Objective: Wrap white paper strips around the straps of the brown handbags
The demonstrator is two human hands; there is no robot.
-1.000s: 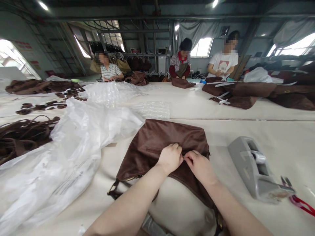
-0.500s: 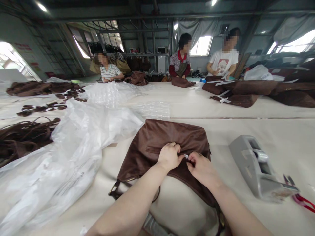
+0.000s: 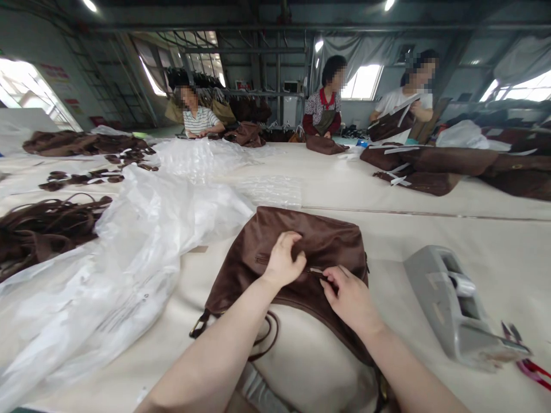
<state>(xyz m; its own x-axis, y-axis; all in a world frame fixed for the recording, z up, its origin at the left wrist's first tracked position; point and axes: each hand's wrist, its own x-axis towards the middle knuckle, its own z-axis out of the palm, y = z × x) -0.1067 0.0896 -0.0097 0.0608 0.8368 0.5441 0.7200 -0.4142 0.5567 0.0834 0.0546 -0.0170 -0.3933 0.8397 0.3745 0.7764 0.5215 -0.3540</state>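
Observation:
A dark brown leather bag lies on the pale table in front of me, its curved strap side toward me. My left hand rests over the middle of the bag, fingers curved and thumb apart, holding nothing. To its right, my right hand pinches at the end of the bag's zipped slit; what lies between the fingertips is too small to make out. A thin brown cord loops out beside my left forearm.
Clear plastic wrapping spreads on the left, near brown straps. A grey tape dispenser and red-handled cutters sit at the right. Across the table, three people handle items near brown bags.
My left hand has moved left, away from my right hand, and its fingers have opened. The white bit between the hands no longer shows. A person at the back right has lifted a brown bag.

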